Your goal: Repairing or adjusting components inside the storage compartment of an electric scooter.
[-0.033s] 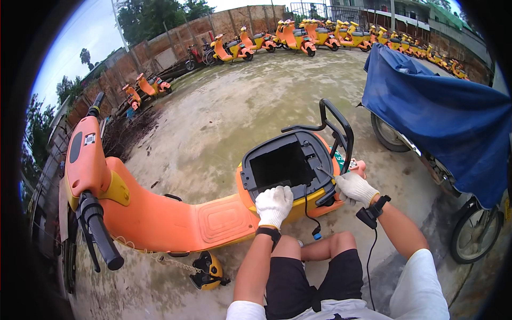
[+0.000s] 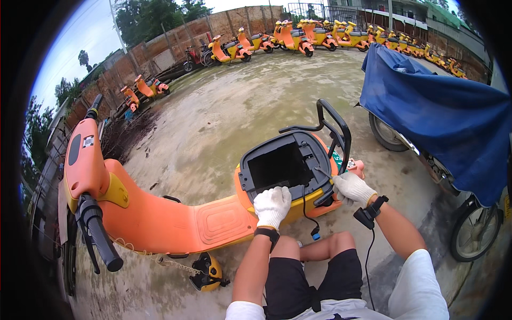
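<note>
An orange and yellow electric scooter point(image 2: 160, 218) stands across in front of me. Its seat is off, and a black-rimmed compartment point(image 2: 246, 169) with a dark opening shows. My left hand point(image 2: 272, 205), in a white knitted glove, is closed at the compartment's near edge; what its fingers hold is hidden. My right hand point(image 2: 352, 189), gloved alike, is closed around a slim metal tool point(image 2: 324, 173) whose far end meets the rim's right side. Between my hands, a black cable point(image 2: 305, 208) with a blue-tipped plug hangs down the scooter's side.
A black grab rail point(image 2: 346, 136) rises behind the compartment. A yellow helmet point(image 2: 209, 271) lies on the concrete by the scooter, with a coiled cord. To the right stands a vehicle under a blue cover point(image 2: 426, 112). Several orange and yellow scooters point(image 2: 290, 38) line the far wall.
The whole view has shifted very slightly. Both hands keep the same places on the scooter, and nothing has been let go.
</note>
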Demonstrator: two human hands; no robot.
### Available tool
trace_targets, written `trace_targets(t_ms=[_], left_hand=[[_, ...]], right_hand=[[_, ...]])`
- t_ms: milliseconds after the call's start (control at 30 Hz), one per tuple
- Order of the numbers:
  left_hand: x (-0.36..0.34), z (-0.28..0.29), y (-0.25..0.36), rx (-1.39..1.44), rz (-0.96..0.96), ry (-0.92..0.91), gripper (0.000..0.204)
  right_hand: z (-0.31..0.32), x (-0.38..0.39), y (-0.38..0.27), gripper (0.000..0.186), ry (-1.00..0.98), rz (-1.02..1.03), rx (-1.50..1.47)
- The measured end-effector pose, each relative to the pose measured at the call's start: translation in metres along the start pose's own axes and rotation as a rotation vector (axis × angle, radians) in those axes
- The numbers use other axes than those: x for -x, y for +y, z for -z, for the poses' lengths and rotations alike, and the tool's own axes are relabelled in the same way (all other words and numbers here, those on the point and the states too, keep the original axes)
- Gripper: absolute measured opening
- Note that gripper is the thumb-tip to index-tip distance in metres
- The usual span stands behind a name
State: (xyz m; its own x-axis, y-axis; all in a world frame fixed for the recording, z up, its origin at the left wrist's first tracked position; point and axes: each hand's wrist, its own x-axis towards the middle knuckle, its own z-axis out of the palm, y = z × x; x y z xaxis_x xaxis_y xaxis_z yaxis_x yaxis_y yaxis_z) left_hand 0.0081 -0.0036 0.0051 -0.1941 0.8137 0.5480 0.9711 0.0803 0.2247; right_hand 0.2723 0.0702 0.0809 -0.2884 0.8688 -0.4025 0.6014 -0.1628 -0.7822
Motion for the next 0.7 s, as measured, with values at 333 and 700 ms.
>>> trace_targets(t_ms=[333,700], left_hand=[[0.002,-0.002,-0.002,-0.010,-0.017,-0.041,0.043],[0.003,-0.008,-0.005,-0.009,-0.021,-0.018,0.044]], right_hand=[[-0.015,0.001,0.009,0.063,0.063,-0.053,-0.090],[-0.005,-0.002,0.012,0.060,-0.172,-0.188,-0.364]])
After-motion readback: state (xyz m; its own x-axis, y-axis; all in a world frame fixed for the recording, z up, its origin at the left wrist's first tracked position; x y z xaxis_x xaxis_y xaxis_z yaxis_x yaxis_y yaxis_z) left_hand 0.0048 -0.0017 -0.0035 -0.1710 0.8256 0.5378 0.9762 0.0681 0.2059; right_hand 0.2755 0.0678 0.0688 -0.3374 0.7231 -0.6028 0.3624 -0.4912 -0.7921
